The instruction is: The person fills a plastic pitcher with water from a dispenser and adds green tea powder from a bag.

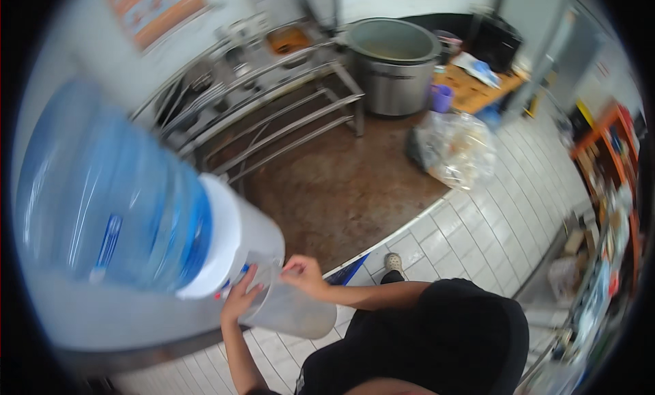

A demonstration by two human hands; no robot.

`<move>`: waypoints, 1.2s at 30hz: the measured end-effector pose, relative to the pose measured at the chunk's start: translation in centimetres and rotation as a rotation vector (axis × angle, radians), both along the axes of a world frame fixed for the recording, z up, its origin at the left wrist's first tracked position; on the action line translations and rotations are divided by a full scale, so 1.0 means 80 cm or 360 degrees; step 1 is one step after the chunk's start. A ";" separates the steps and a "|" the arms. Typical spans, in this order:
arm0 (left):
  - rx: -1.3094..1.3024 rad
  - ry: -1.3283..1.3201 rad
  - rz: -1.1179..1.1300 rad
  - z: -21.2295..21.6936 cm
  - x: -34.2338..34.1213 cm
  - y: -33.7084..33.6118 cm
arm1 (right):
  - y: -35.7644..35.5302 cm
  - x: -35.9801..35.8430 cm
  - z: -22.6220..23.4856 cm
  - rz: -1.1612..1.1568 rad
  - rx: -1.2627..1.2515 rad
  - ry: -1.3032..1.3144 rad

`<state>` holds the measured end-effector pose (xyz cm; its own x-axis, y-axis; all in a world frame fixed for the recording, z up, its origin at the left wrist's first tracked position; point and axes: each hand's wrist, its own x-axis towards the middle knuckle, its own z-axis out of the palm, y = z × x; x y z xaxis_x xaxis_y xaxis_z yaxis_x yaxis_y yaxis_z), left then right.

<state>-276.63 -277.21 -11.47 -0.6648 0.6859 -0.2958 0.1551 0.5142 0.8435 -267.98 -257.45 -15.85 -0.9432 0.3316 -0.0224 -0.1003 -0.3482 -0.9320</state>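
Observation:
A big blue water bottle (pixel 102 197) sits upside down on a white dispenser (pixel 239 241) at the left. Under its taps I hold a clear plastic jug (pixel 293 313). My left hand (pixel 239 299) grips the jug's near side, close to the dispenser's taps. My right hand (pixel 303 275) pinches the jug's upper rim. Whether water is running is not visible.
A large steel pot (pixel 392 67) stands on the brown floor at the back, beside a steel rack (pixel 273 101). A clear plastic bag (pixel 457 149) lies at the edge of the white tiles. Cluttered shelves (pixel 607 190) line the right side.

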 end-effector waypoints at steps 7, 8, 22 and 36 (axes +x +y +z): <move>-0.0274 0.0152 -0.0256 0.040 -0.004 0.012 | 0.001 0.001 0.013 -0.0032 -0.0179 0.0040; -0.0198 0.0129 -0.0256 0.031 -0.006 0.006 | 0.000 0.002 0.017 0.0024 -0.0222 -0.0029; -0.0241 0.0042 -0.0193 0.022 -0.001 0.004 | 0.005 0.001 0.028 0.0102 -0.0349 -0.0179; -0.0151 0.0023 -0.0170 0.024 0.001 0.005 | 0.008 0.002 0.031 0.0143 -0.0385 -0.0244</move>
